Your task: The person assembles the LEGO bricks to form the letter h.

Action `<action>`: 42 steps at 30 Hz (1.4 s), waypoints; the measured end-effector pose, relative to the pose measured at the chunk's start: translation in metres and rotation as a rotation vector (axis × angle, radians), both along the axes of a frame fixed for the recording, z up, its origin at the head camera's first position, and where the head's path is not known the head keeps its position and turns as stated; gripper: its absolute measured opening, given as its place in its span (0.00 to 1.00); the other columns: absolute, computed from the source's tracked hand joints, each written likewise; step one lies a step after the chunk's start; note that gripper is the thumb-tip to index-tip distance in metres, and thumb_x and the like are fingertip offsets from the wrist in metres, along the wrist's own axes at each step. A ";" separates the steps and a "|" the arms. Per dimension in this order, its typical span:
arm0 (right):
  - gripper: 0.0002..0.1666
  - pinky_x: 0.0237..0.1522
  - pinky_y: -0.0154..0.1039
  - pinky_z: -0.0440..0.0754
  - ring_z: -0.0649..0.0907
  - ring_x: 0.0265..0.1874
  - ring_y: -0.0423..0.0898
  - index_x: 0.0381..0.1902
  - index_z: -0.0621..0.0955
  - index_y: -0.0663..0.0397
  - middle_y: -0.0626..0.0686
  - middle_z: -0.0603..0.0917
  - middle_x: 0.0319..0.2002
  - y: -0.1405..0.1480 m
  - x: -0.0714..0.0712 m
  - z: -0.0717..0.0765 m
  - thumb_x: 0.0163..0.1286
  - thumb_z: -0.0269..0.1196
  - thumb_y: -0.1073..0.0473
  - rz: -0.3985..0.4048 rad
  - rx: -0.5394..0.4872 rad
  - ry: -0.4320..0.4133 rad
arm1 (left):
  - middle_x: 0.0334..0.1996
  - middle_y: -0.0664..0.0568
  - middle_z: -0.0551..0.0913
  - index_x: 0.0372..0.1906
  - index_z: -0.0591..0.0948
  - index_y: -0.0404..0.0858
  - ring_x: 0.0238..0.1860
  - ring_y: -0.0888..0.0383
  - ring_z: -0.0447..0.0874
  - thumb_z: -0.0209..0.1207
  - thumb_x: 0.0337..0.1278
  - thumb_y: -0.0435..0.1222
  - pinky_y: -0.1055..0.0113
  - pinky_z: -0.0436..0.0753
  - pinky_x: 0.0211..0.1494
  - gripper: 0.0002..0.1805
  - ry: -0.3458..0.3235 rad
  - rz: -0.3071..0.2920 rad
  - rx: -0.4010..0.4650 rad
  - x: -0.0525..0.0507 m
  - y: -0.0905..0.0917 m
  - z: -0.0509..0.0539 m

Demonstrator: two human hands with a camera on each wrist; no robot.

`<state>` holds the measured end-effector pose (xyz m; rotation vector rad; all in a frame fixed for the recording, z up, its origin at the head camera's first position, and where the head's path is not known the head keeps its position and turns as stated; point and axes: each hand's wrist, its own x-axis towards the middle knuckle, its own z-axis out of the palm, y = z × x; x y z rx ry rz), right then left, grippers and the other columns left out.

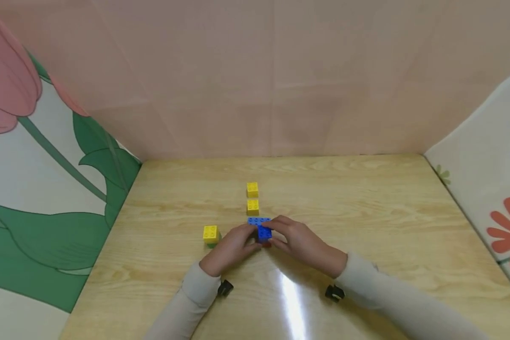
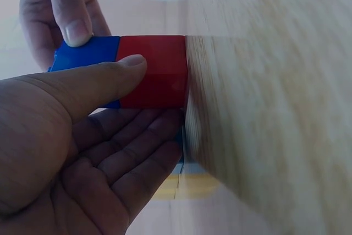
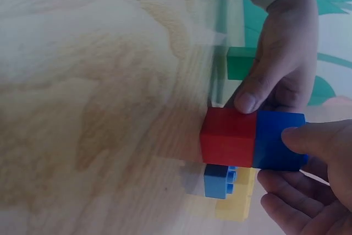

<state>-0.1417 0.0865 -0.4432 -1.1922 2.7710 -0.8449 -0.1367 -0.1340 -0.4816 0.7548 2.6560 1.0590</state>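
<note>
A dark blue toy building brick (image 1: 264, 234) sits on top of a red brick (image 3: 228, 138), which stands on the table. My left hand (image 1: 234, 246) holds the red brick low down, its thumb on the near face, as the left wrist view shows. From the right, my right hand (image 1: 301, 241) pinches the blue brick between thumb and fingers. Both wrist views show the two bricks flush against each other. Just behind them lies a lighter blue brick (image 1: 253, 220), partly hidden by the hands.
Two yellow bricks, a farther one (image 1: 252, 190) and a nearer one (image 1: 252, 208), stand in line behind the blue ones. To the left, another yellow brick (image 1: 210, 233) is stacked on a green brick (image 1: 212, 245). A pink wall (image 1: 272, 94) closes off the table's (image 1: 365, 203) back.
</note>
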 end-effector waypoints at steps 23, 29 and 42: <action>0.31 0.49 0.40 0.82 0.81 0.51 0.45 0.65 0.74 0.48 0.49 0.79 0.54 0.007 -0.003 -0.008 0.66 0.67 0.52 -0.005 -0.048 -0.012 | 0.52 0.60 0.80 0.57 0.77 0.49 0.53 0.63 0.77 0.61 0.64 0.48 0.65 0.77 0.57 0.19 0.012 0.001 -0.019 0.002 0.001 0.004; 0.33 0.49 0.46 0.82 0.81 0.51 0.49 0.70 0.69 0.43 0.51 0.79 0.55 0.013 -0.003 -0.003 0.69 0.63 0.46 -0.033 -0.100 -0.029 | 0.56 0.55 0.80 0.61 0.77 0.44 0.58 0.58 0.76 0.64 0.62 0.47 0.60 0.75 0.61 0.25 -0.007 0.035 -0.031 0.003 -0.006 0.017; 0.28 0.51 0.51 0.80 0.80 0.52 0.47 0.70 0.68 0.42 0.50 0.80 0.55 0.019 -0.012 -0.005 0.75 0.57 0.50 -0.102 -0.146 0.009 | 0.64 0.58 0.72 0.68 0.71 0.49 0.63 0.55 0.72 0.59 0.61 0.58 0.53 0.74 0.62 0.34 -0.014 0.084 0.007 0.020 -0.035 0.080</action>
